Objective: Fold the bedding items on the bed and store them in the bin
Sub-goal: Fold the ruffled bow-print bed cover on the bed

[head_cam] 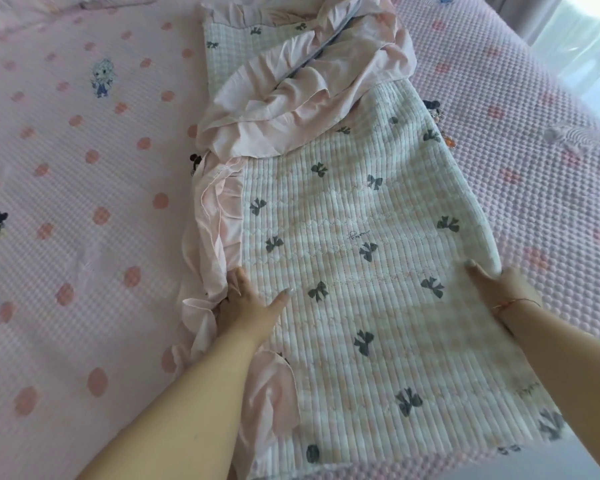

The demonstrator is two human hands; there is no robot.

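Head view showed the left hand (pixel 246 299) and right hand (pixel 499 282) each grasping a side edge of the quilted cover (pixel 361 237) lying on the bed (pixel 84 202), probably to fold it across.

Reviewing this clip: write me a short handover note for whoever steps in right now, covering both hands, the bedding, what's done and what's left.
Left hand: fingers tucked at the left edge of the quilted bow-print cover, by its pink ruffle, thumb lying on top.
Right hand: grips the cover's right edge, fingers curled under it.
The cover lies lengthwise on the bed, already doubled into a long narrow strip; the far end is bunched, with ruffle heaped on top.
Done: lengthwise fold.
Left: tidy the far end, fold it shorter, store it. No bin is in view.
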